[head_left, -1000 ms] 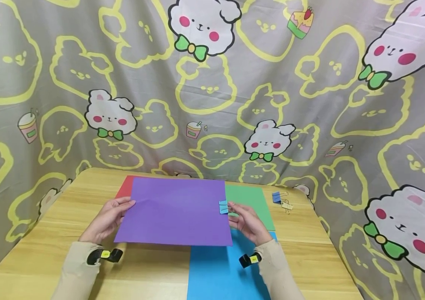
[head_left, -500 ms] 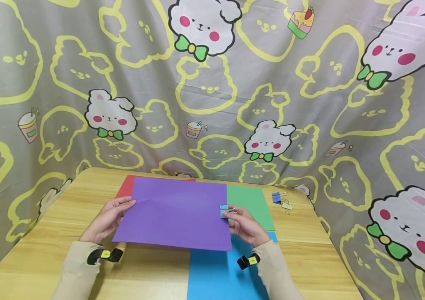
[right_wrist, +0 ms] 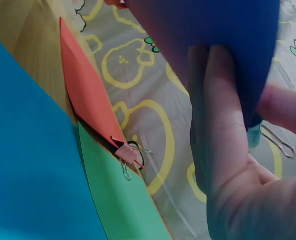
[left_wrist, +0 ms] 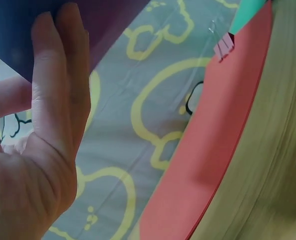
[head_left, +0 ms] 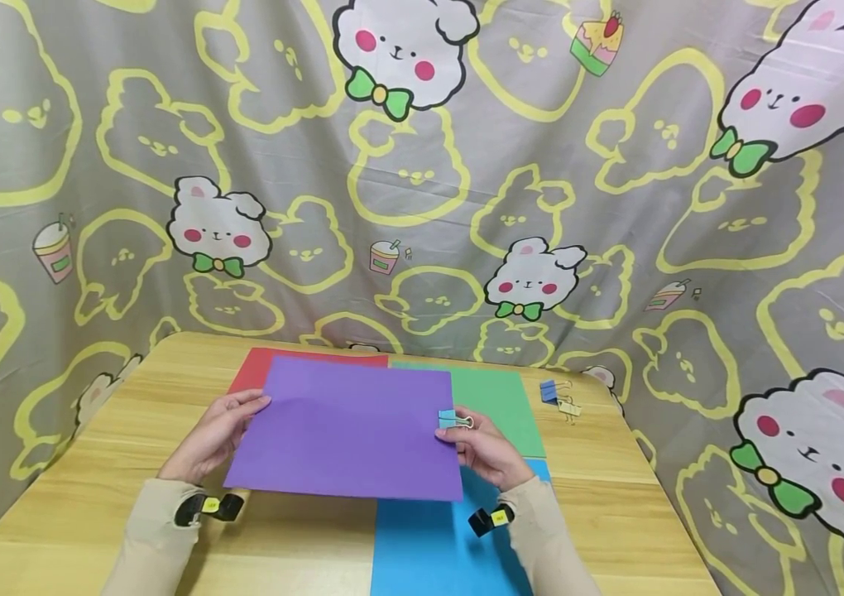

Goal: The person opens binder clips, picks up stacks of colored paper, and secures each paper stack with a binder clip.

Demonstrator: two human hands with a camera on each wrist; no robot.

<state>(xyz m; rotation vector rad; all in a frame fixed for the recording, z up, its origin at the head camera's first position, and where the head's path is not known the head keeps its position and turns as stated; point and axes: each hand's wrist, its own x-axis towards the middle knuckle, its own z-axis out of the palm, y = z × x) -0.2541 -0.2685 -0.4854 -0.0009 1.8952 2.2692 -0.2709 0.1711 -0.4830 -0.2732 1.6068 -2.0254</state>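
A purple sheet [head_left: 347,430] is held raised above the table, tilted toward the head camera. My left hand [head_left: 222,430] pinches its left edge, thumb on the front face and fingers behind, as the left wrist view also shows at the hand [left_wrist: 53,115]. At the sheet's right edge sits a light blue binder clip [head_left: 448,419], its wire handles pointing right. My right hand [head_left: 489,447] grips that edge just below the clip, thumb in front; in the right wrist view its fingers [right_wrist: 221,110] lie against the sheet's underside.
On the table [head_left: 616,497] lie a red sheet [head_left: 243,377], a green sheet [head_left: 500,406] and a blue sheet [head_left: 422,546]. A pink clip [left_wrist: 224,47] joins red and green. A dark blue clip [head_left: 549,391] and a pale yellow clip [head_left: 569,408] lie at the back right. A patterned curtain hangs behind.
The right hand's thumb has moved from the clip to the sheet just below it. The sheet's right side has dropped slightly, uncovering more of the red sheet.
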